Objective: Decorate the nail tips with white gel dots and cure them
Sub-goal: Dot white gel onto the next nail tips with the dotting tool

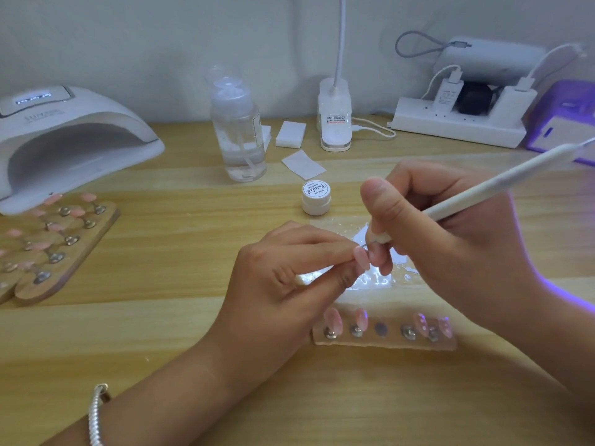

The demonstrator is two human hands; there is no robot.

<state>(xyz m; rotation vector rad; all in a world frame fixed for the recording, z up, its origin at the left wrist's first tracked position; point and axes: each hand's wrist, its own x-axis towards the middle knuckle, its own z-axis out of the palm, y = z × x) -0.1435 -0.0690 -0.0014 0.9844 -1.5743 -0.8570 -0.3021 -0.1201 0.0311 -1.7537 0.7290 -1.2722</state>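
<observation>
The job looks partway done. On the wooden strip (383, 343), low in the frame, two tips toward the right (421, 323) show white dots and two toward the left (332, 318) look plain. At centre the left hand (289, 268) pinches a glossy pink nail tip (361, 256). The right hand (450, 233) grips the dotting pen (483, 191), needle on it. Curing in the lamp (64, 136), upper left, likely remains.

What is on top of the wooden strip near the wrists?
Four pink nail tips on metal stands and one bare dark disc. The tips cover parts of the wooden strip behind them.
</observation>
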